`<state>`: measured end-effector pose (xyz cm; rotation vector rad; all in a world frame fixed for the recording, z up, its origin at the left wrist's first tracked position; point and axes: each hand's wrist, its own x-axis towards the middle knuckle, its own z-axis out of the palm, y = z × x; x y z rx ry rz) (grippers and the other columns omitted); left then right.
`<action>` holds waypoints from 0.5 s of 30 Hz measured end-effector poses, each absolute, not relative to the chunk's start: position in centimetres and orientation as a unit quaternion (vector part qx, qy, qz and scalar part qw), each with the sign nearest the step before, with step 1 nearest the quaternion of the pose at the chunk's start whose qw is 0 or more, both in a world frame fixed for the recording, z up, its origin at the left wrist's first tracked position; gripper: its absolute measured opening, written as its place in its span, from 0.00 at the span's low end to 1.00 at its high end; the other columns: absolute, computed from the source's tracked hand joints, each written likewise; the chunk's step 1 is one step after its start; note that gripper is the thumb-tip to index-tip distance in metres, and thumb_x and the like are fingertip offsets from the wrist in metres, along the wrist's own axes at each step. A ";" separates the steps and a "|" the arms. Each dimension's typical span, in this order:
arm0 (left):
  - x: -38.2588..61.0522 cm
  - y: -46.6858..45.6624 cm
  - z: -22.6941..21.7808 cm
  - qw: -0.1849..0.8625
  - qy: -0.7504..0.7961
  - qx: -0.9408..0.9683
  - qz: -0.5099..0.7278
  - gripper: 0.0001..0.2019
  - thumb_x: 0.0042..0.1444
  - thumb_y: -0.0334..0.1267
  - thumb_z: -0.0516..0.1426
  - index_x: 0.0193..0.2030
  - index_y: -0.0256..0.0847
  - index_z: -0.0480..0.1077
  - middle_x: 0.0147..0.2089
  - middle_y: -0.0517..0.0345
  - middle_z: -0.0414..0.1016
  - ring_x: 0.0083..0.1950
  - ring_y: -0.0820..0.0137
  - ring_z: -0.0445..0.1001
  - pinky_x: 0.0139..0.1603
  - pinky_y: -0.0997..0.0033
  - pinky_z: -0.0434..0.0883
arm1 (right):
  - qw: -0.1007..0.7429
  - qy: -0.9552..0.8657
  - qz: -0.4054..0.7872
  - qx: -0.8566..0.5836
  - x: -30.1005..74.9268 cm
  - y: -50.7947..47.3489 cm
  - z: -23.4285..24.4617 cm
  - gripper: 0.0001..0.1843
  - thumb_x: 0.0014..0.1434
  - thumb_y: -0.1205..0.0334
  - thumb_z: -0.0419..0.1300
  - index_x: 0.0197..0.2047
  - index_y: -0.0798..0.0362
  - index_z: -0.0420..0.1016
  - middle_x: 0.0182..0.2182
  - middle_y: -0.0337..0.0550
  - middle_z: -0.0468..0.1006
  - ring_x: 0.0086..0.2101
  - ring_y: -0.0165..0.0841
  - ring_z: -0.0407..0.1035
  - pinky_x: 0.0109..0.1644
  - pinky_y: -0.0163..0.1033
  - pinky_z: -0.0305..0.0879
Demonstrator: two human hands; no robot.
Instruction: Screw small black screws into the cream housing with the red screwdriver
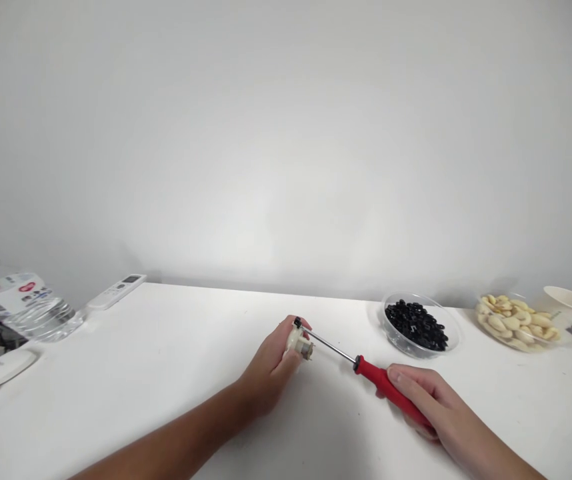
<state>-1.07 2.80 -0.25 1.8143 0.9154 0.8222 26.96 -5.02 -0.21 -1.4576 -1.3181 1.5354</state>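
Note:
In the middle of the head view, my left hand (272,367) is closed around a small off-white plastic part with a metal motor-like end (300,343). A small black piece (297,323) sits at the top of that part, by my fingertips. My right hand (423,400) grips the red handle of a screwdriver (383,381). Its metal shaft slants up to the left, and the tip meets or nearly meets the black piece; exact contact is too small to tell. Both hands are above the white table (166,373).
At the right stand a clear bowl of small black pieces (416,325), a clear bowl of cream-coloured pieces (516,323) and a paper cup (569,307). On the left are a water bottle (26,303), a white remote control (117,291) and white rounded objects (6,368). A wall (286,147) rises behind.

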 end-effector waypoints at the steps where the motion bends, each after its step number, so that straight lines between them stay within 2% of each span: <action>1: -1.1 2.8 -0.2 0.454 0.370 0.738 0.335 0.12 0.58 0.28 0.48 0.48 0.43 0.62 0.36 0.61 0.66 0.34 0.70 0.60 0.36 0.70 0.61 | 0.313 -0.496 0.592 -0.553 27.0 -5.1 -0.1 0.32 0.66 0.30 0.53 0.33 0.52 0.74 0.18 0.28 0.51 0.21 0.27 0.42 0.26 0.39 0.35; 4: -1.1 2.8 -0.3 0.446 0.362 0.745 0.339 0.12 0.57 0.28 0.49 0.47 0.43 0.62 0.35 0.62 0.64 0.34 0.70 0.59 0.35 0.71 0.60 | 0.316 -0.470 0.620 -0.542 26.9 -5.1 -0.2 0.32 0.68 0.32 0.52 0.39 0.53 0.78 0.16 0.27 0.50 0.20 0.27 0.39 0.25 0.38 0.35; 8: -1.2 2.8 -0.3 0.453 0.360 0.741 0.340 0.13 0.57 0.27 0.48 0.48 0.43 0.62 0.34 0.62 0.63 0.33 0.70 0.58 0.35 0.71 0.59 | 0.329 -0.495 0.592 -0.544 26.6 -5.0 -1.0 0.30 0.67 0.33 0.54 0.33 0.52 0.74 0.16 0.27 0.49 0.20 0.26 0.39 0.24 0.37 0.35; 11: -1.3 2.8 -0.2 0.459 0.356 0.741 0.337 0.13 0.57 0.26 0.48 0.47 0.43 0.62 0.35 0.62 0.64 0.33 0.70 0.59 0.35 0.71 0.60 | 0.337 -0.561 0.506 -0.562 26.5 -5.2 -1.3 0.29 0.67 0.34 0.54 0.32 0.52 0.73 0.22 0.33 0.60 0.24 0.28 0.52 0.26 0.35 0.47; 15: -1.3 2.8 -0.5 0.467 0.353 0.735 0.342 0.13 0.57 0.26 0.48 0.47 0.43 0.62 0.35 0.62 0.64 0.33 0.71 0.59 0.35 0.71 0.60 | 0.316 -0.654 0.383 -0.571 26.9 -5.6 -1.3 0.21 0.71 0.41 0.53 0.42 0.49 0.78 0.29 0.37 0.72 0.29 0.32 0.64 0.32 0.35 0.59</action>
